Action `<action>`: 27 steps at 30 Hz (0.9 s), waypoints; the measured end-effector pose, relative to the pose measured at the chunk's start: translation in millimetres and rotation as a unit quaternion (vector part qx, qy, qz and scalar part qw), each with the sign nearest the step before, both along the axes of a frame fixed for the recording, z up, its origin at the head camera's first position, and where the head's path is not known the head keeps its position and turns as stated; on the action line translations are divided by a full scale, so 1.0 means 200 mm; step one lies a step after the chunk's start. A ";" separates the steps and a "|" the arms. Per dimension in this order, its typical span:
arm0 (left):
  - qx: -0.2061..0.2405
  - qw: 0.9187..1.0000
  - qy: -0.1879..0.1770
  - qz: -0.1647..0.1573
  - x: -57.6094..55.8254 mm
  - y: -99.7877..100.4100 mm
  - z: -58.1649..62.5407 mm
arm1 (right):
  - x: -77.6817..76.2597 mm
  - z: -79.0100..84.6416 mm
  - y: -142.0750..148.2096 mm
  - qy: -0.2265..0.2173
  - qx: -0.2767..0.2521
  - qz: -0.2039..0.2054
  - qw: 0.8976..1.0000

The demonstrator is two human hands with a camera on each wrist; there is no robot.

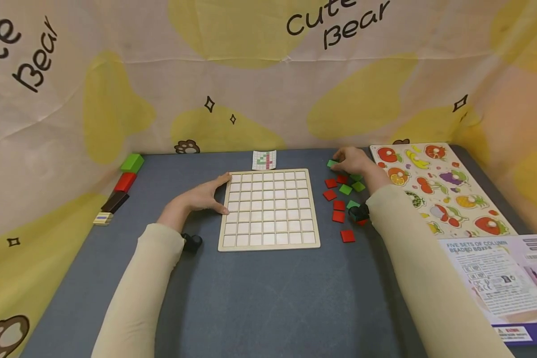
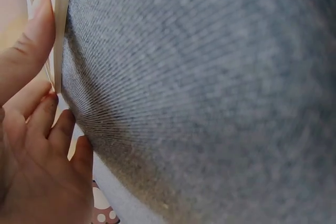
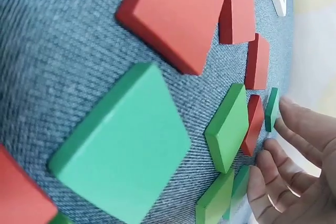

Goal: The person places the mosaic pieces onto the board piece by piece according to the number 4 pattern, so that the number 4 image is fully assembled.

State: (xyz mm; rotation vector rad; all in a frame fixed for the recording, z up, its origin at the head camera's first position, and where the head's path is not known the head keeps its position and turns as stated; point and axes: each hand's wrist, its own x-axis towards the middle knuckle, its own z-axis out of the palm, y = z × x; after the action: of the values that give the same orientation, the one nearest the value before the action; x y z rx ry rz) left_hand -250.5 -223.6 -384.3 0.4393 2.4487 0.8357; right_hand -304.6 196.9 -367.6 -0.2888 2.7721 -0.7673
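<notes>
My left hand (image 1: pixel 202 196) lies at the left edge of a wooden grid board (image 1: pixel 268 247) with white squares. In the left wrist view, the thumb (image 2: pixel 38 30) rests against the board's rim, and the other fingers extend beside it. At the far end of a scatter of red and green square tiles, my right hand (image 1: pixel 354 162) pinches a green tile (image 1: pixel 331 163) by its edge. That same green tile (image 3: pixel 271 109) shows at the thumb tip in the right wrist view. Nearer that camera lie another green tile (image 3: pixel 123 145) and a red tile (image 3: pixel 173 17).
A small pattern card (image 1: pixel 264 160) stands behind the board. Coloured blocks (image 1: pixel 125 182) line up at the far left. On the right lie a fruit puzzle board (image 1: pixel 445 191) and a printed box (image 1: pixel 496 278). A patterned cloth (image 1: pixel 250 79) hangs behind the table.
</notes>
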 end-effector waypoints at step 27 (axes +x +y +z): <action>-0.044 0.998 0.015 -0.033 0.01 0.03 0.03 | 0.04 -0.02 -0.45 0.075 -0.134 -0.024 0.988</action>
State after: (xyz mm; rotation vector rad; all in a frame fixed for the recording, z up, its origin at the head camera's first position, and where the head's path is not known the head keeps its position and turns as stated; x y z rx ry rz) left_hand -248.7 -217.3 -377.3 0.5009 2.4726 0.6965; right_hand -296.6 106.7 -370.7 -0.3429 2.8197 -1.1792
